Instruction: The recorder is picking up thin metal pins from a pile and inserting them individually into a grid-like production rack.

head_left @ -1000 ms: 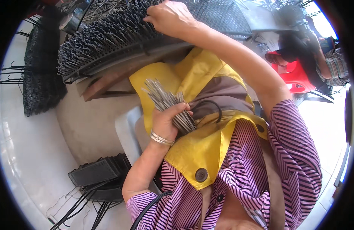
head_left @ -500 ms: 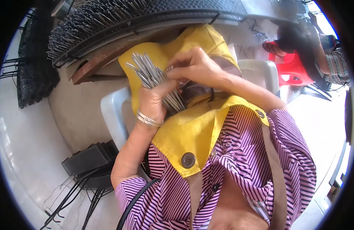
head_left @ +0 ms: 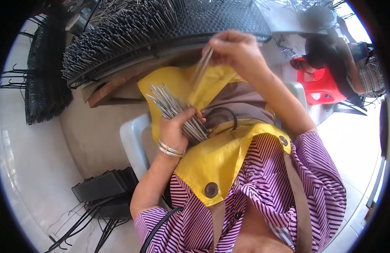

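Note:
My left hand (head_left: 173,131) is closed around a bundle of thin grey metal rods (head_left: 178,113) above my yellow apron (head_left: 212,141). The bundle's pointed ends lean up and to the left. Higher and to the right, my right hand (head_left: 239,52) pinches one or more slim metal rods (head_left: 200,71), blurred by motion, so I cannot tell how many. Beyond it curves a black perforated rack (head_left: 220,20). Many similar rods (head_left: 119,38) stand upright in its left and middle part, while the right part shows bare holes.
Around me is a pale plastic armchair (head_left: 134,139). Black racks with hooks (head_left: 45,80) hang at the far left. Black panels with bent wire legs (head_left: 104,187) lie lower left. At right, another person is by a red stool (head_left: 319,88). A tape roll (head_left: 76,23) sits upper left.
My right hand has left the bundle and moved up toward the rack, carrying slim rods. My left hand still grips the bundle, slightly lower in view. The whole view has shifted a little.

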Demonstrator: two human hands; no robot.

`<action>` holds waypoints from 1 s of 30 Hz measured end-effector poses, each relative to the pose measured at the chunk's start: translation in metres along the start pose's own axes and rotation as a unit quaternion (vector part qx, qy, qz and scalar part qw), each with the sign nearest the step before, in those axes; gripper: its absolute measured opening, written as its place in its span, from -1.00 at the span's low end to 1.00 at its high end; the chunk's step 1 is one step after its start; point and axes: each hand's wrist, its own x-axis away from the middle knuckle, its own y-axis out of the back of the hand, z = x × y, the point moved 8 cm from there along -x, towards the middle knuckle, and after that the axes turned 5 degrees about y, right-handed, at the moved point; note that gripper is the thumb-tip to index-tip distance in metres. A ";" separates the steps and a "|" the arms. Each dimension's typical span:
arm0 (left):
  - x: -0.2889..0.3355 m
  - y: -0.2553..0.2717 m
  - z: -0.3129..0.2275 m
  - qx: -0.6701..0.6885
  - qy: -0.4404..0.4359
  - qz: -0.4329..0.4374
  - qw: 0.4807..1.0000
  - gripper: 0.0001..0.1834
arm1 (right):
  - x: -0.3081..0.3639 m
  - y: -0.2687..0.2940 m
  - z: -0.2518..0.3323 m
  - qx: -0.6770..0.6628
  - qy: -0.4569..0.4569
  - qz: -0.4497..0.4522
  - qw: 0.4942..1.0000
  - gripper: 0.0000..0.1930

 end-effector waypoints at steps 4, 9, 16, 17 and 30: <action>0.001 -0.007 0.001 0.019 0.003 0.013 1.000 -0.86 | -0.039 0.016 0.037 0.003 0.180 -0.077 0.981 -0.81; 0.000 -0.005 0.001 0.015 -0.010 0.015 1.000 -0.83 | -0.075 0.011 0.046 0.051 0.267 -0.080 0.959 -0.93; 0.000 -0.005 0.001 0.031 -0.007 0.018 0.999 -0.84 | -0.087 -0.010 0.049 0.128 0.354 -0.055 0.925 -0.96; 0.000 -0.005 0.002 0.034 -0.005 0.021 0.999 -0.84 | -0.088 -0.012 0.049 0.144 0.364 -0.051 0.919 -0.97; -0.002 -0.003 0.008 0.068 0.009 0.035 0.997 -0.79 | -0.094 -0.081 0.056 0.562 0.364 0.031 0.742 -0.78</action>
